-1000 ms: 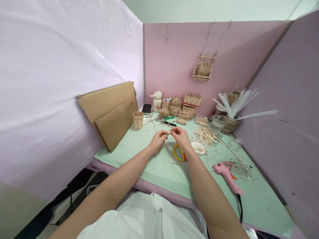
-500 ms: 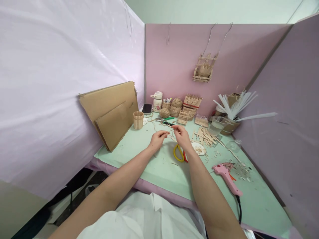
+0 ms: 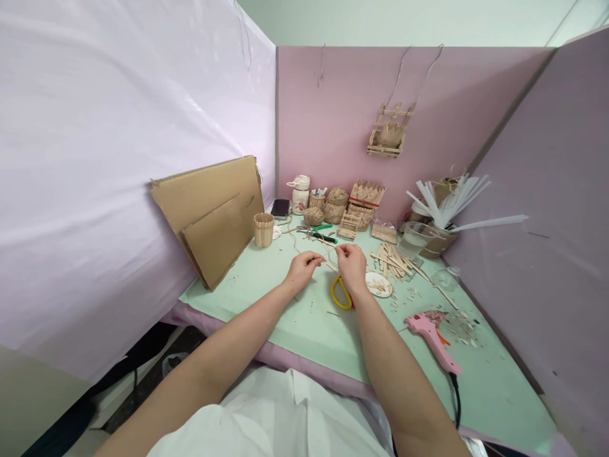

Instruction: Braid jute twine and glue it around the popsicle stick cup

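My left hand (image 3: 301, 269) is closed in a pinch over the middle of the table, with thin light-brown twine (image 3: 329, 254) at its fingertips. A little to the right, my right hand (image 3: 353, 265) also pinches the twine, its fingers curled and partly hiding it. Just below the right hand lies a pair of scissors (image 3: 339, 297) with yellow and red handles, partly covered by the wrist. Beyond the hands rest a ball of twine (image 3: 313, 216) and pliers with green-and-black handles (image 3: 325, 238).
A stick-covered cup (image 3: 264, 231) stands at left before leaning cardboard (image 3: 223, 222). Wooden sticks (image 3: 394, 261) and a white dish (image 3: 379, 285) of small pieces lie at right. A pink glue gun (image 3: 435, 343) with a cord sits at the right front. A plastic cup (image 3: 415, 240) stands farther back.
My right hand has moved slightly right and its fingers have curled in more, widening the gap to my left hand. The left hand has barely moved.
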Motion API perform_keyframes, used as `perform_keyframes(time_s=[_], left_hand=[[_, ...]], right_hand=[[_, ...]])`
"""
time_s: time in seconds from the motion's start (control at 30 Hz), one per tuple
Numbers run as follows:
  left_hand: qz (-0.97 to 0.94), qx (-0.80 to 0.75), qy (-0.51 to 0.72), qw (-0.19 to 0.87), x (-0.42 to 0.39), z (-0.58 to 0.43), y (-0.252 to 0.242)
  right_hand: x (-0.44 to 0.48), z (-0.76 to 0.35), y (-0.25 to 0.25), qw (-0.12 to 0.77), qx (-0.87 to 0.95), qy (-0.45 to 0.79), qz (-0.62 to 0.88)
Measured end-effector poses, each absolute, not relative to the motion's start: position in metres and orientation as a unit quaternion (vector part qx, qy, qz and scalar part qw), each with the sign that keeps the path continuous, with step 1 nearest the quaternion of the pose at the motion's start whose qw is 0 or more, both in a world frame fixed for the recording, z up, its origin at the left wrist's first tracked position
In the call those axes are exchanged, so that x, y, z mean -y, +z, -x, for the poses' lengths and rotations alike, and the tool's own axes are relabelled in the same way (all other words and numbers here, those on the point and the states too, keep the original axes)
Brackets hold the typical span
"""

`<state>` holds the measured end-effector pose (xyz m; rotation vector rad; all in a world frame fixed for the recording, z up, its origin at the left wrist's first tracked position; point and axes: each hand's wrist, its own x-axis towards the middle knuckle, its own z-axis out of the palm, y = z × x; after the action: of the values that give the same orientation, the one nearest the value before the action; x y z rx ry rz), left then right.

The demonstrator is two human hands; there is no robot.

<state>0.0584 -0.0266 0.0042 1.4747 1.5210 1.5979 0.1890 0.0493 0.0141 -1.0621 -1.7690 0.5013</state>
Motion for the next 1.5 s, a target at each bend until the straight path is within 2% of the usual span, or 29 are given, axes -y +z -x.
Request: perform_keyframes(time_s=[0.23,0.37,0.53,0.67,0.93,1.17,1.27,1.5], left_hand=[[-0.515,-0.566,0.598,0.238,0.025,-0.057,0.003],[-0.470,-0.594,0.613,0.225,0.024,-0.055,0.003],[-0.483,-0.586,0.614,0.216,0.026,-0.055,0.002],[-0.504,-0.596,0.593,0.197,0.026,-0.055,0.002],[-0.506,-0.596,0.584,0.217,0.025,-0.056,-0.001],[-0.512,-0.594,0.578,0.224,0.025,-0.057,0.000],[-0.509,-0.591,0.582,0.231,0.027,-0.059,0.002],[-0.461,-0.598,0.610,0.240,0.028,-0.058,0.005]], right_hand=[[-0.045,-0.187,0.016,0.486,0.730,0.191,0.440],[-0.031,-0.182,0.024,0.495,0.789,0.121,0.343],[-0.021,-0.177,0.025,0.439,0.850,0.098,0.273],[-0.025,-0.176,0.022,0.451,0.831,0.140,0.295],[-0.036,-0.172,0.016,0.435,0.729,0.389,0.357],[-0.036,-0.173,0.014,0.405,0.687,0.479,0.368],[-0.035,-0.172,0.013,0.419,0.668,0.492,0.368],[-0.033,-0.169,0.016,0.435,0.720,0.401,0.364]])
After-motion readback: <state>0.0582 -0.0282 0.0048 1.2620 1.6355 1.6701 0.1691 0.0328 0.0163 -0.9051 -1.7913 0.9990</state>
